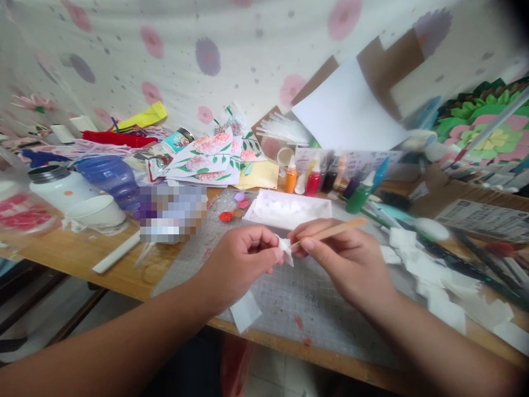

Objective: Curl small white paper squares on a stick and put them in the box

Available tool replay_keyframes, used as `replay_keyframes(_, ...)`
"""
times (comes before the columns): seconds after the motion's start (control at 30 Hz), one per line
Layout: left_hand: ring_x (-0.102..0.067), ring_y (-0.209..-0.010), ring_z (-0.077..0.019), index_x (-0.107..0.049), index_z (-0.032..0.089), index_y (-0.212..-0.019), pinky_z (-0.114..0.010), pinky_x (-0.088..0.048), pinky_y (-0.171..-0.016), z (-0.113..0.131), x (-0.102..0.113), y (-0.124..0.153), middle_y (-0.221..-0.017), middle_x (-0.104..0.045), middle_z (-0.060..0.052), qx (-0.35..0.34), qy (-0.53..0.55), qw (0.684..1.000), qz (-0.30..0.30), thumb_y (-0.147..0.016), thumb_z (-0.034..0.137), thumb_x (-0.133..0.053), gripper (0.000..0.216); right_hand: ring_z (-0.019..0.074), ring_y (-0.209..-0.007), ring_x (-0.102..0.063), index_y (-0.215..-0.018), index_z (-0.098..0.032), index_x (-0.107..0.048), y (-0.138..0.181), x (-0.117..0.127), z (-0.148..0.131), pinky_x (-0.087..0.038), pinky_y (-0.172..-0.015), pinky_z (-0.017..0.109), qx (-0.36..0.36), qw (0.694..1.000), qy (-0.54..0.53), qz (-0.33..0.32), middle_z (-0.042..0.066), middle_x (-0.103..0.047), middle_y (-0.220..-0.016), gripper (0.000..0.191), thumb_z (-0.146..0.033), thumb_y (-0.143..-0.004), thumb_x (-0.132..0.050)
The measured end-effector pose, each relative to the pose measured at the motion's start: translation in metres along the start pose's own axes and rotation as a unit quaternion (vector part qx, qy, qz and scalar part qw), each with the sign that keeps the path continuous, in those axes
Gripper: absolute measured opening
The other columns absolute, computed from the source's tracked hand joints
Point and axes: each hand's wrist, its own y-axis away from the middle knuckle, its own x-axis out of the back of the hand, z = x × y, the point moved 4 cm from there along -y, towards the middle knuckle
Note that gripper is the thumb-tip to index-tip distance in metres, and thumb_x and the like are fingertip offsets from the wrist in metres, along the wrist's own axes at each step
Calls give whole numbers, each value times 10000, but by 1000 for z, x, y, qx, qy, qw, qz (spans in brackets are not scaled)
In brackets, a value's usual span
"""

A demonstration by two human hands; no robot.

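Note:
My left hand (242, 259) is closed in a pinch on a small folded piece of white paper (286, 246), held just above a grey cutting mat (289, 300). My right hand (345, 256) is closed round a thin wooden stick (330, 231), whose near tip touches the paper. Both hands hover over the mat near the table's front edge. A white square of paper (246, 310) lies on the mat under my left wrist.
A white tray (289, 209) sits behind my hands, with small paint bottles (314, 179) in a row beyond it. White jars (61, 187) and a blue bottle (111, 176) stand left. Flower cards (210, 157) lie at the back. White paper squares (438, 286) are scattered right.

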Motion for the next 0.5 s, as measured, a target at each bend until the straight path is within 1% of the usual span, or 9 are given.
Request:
replay_keyframes(0.13, -556, -600, -109, -596, 162, -697, -246, -437, -602, -1, 0, 0, -704, -676, -2, -17, -2, 1000, -7, -796, 210, -599, 110, 156, -764, -716, -757, -225, -721, 0, 0, 1, -601, -675, 278, -6, 1000, -12, -1, 21, -750, -763, 120, -157, -838, -664)
replay_keyframes(0.3, -561, -610, -107, -605, 160, -718, -244, -440, -608, -1, 1, 1, -729, -683, -3, -19, -19, 1000, -14, -822, 220, -594, 120, 144, -734, -712, -795, -225, -735, 1, 1, 4, -604, -649, 265, -22, 999, -36, 1, 26, -752, -798, 120, -142, -839, -660)
replay_keyframes(0.43, -562, -603, -106, -611, 161, -730, -242, -440, -598, 0, 1, 1, -730, -683, 0, -21, -37, 999, -21, -828, 236, -602, 124, 170, -830, -717, -784, -234, -747, 1, 1, 3, -602, -734, 300, -18, 1000, -25, 0, 30, -749, -805, 115, -170, -838, -668)
replay_keyframes(0.5, -562, -596, -105, -616, 162, -731, -239, -441, -590, 0, 1, 0, -725, -681, 4, -24, -38, 999, -23, -830, 246, -605, 131, 171, -839, -716, -800, -237, -748, 1, 1, 2, -596, -751, 304, -18, 999, -26, -2, 29, -750, -815, 104, -180, -839, -671)
